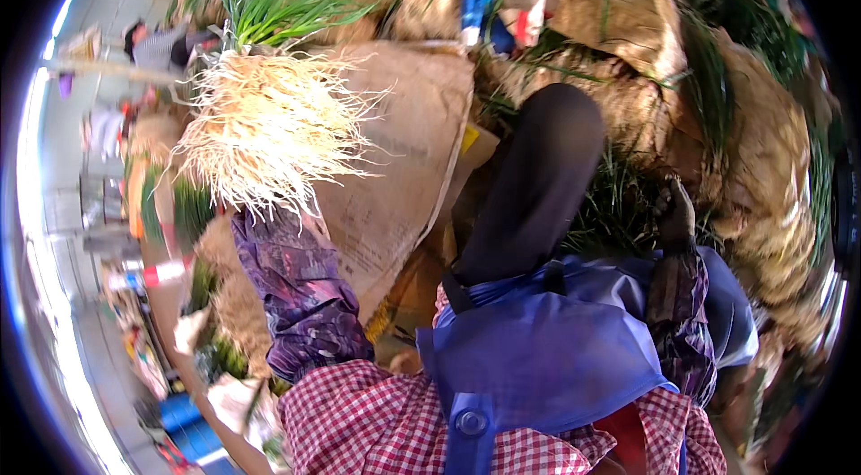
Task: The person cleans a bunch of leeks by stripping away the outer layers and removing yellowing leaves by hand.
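A thick bunch of onion-like plants, with long pale roots and thin green leaves, is held up at the upper left. My left arm, in a purple patterned sleeve, reaches up to it. The roots mostly cover my left hand, which grips the bunch from below. The leaves point away from me, the roots toward me. My right hand is low at the right beside my knee, over loose green leaves. Its fingers are slightly bent and apart, in shadow, with nothing visible in them.
A brown printed sheet or sack lies beneath the bunch. Heaped plants with tan root masses fill the right and far side, some in torn brown wrapping. My dark-clad knee rises between my hands. Another person is at the far left.
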`<state>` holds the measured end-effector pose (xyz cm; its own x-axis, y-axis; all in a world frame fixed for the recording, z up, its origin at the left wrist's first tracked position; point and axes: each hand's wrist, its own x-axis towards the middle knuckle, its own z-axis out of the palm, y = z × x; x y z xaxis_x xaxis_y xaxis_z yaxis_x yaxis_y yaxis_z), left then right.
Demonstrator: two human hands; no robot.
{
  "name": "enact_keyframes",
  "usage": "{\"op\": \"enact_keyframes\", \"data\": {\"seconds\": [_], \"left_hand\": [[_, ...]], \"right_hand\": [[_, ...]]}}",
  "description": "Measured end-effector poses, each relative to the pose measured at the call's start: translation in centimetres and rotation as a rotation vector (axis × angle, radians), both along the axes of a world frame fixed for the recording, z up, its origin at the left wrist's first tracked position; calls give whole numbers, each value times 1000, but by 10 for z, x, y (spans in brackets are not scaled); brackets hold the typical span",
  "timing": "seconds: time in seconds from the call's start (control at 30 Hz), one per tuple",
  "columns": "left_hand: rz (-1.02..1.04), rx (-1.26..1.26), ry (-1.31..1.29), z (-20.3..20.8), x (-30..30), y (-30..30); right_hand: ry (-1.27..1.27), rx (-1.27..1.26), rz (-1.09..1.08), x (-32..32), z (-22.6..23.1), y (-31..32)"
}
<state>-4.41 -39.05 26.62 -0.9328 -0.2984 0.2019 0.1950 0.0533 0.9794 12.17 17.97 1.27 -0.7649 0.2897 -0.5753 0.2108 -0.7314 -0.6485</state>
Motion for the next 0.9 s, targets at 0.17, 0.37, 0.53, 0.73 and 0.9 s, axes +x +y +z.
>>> {"op": "enact_keyframes", "data": {"seconds": [0.17, 0.37, 0.53, 0.73, 0.9], "left_hand": [[357, -121, -399, -160, 55, -110], [528, -113, -1013, -363, 198, -120], [584, -30, -1271, -437, 258, -70], [693, -31, -1364, -461, 268, -53], [844, -227, -1391, -462, 290, -42]], "right_hand": [[-275, 251, 283, 5, -35, -7], [-384, 361, 441, 21, -51, -15], [-544, 560, 510, 19, -67, -17], [-639, 654, 662, 12, -51, -26], [-654, 707, 734, 8, -54, -30]]}}
